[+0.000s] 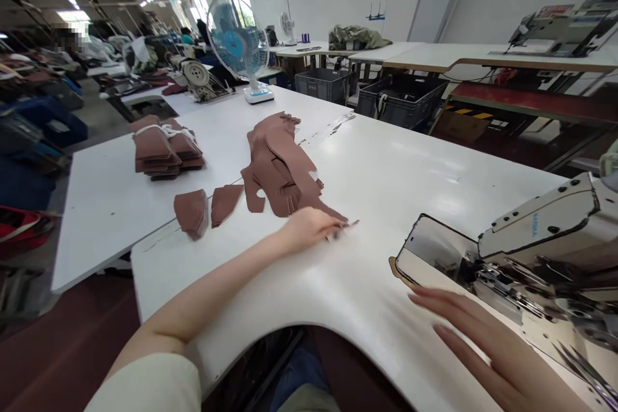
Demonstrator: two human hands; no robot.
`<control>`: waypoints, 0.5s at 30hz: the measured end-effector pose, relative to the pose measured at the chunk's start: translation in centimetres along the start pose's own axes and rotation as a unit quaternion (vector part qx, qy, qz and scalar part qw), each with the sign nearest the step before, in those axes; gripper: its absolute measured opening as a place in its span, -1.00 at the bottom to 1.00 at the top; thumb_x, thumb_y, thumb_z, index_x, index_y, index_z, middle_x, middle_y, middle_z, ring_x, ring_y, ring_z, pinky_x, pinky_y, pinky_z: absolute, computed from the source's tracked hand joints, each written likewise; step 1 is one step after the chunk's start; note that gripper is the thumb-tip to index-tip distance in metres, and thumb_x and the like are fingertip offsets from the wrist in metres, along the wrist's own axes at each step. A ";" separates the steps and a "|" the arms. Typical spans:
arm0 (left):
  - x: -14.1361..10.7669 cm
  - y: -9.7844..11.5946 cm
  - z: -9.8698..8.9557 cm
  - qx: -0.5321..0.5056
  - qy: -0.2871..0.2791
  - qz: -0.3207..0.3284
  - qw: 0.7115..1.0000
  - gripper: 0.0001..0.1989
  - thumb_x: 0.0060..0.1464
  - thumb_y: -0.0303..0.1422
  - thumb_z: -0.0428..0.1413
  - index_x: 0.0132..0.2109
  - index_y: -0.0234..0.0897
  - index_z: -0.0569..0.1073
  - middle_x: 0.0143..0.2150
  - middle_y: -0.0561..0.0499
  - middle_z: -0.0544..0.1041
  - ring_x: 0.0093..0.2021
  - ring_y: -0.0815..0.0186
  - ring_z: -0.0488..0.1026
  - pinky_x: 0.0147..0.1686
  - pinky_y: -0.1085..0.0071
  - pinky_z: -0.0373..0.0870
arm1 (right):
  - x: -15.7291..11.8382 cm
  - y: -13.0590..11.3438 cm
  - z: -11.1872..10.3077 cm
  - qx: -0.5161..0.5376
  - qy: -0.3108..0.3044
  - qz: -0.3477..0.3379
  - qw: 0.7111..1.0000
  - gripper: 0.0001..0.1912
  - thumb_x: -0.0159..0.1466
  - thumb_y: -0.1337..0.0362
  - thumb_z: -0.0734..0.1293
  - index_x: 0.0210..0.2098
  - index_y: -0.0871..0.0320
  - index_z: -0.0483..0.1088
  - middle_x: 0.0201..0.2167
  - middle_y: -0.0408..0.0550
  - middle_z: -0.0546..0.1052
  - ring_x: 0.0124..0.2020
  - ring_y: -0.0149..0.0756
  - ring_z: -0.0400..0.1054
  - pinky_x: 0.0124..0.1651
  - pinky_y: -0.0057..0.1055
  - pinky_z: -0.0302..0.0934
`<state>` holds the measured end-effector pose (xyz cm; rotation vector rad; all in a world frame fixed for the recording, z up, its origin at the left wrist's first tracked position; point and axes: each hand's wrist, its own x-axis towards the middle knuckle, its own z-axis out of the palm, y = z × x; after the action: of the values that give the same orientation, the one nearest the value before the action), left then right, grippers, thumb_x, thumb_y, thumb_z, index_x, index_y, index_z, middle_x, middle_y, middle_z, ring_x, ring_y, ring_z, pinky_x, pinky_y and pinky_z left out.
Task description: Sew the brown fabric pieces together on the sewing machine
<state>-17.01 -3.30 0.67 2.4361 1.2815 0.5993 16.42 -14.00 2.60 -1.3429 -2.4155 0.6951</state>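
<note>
My left hand (311,230) is low over the white table, its fingers pinched together. Something small and blurred shows at the fingertips; I cannot make out what it is. Beside that hand, a pile of brown cut fabric pieces (280,167) tapers towards the fingers. My right hand (476,335) is open, fingers stretched out and holding nothing, in front of the sewing machine (541,222). Two smaller stacks, a brown fabric stack (190,211) and another brown stack (226,203), lie left of the pile. Pointed metal tips of a tool (586,370) show at the lower right.
A tied bundle of brown pieces (161,151) sits on the left table. Behind it stands a blue-and-white fan (240,45). Grey crates (321,85) are under the far tables. The white table (386,161) has a curved front cutout.
</note>
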 end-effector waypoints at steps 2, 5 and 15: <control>0.5 1.4 1.9 -0.018 -0.068 0.016 0.997 -0.67 0.28 -0.27 -0.13 -0.14 -0.26 0.51 -0.22 -0.04 0.57 -0.19 0.24 0.44 -0.19 0.41 0.30 | 4.8 -0.9 0.6 0.051 0.001 -0.022 0.998 -0.58 0.35 -0.02 0.07 0.02 -0.08 0.41 0.07 -0.05 0.44 0.06 -0.13 0.34 0.06 -0.18 0.31; 0.5 2.2 2.8 -0.068 -0.104 0.013 0.992 -0.65 0.29 -0.28 -0.18 -0.28 -0.28 0.45 -0.35 -0.02 0.50 -0.26 0.27 0.38 -0.27 0.42 0.24 | 10.3 -2.2 2.1 0.105 0.001 -0.035 0.994 -0.62 0.36 0.06 0.06 -0.05 -0.02 0.41 0.04 -0.05 0.46 0.05 -0.16 0.34 0.07 -0.16 0.28; -2.2 0.4 0.1 -0.328 -0.160 -0.073 0.928 -0.55 0.24 -0.08 -0.12 -0.42 -0.30 0.42 -0.38 -0.01 0.50 -0.29 0.30 0.43 -0.18 0.42 0.33 | 15.8 -3.3 7.0 0.001 -0.074 -0.134 0.988 -0.66 0.26 0.42 0.19 -0.04 0.04 0.43 0.02 -0.07 0.48 0.03 -0.13 0.30 0.03 -0.17 0.20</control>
<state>-17.78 -5.36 0.34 1.7757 0.9222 0.4642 2.51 -3.88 -1.26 -0.9694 -2.6419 0.7459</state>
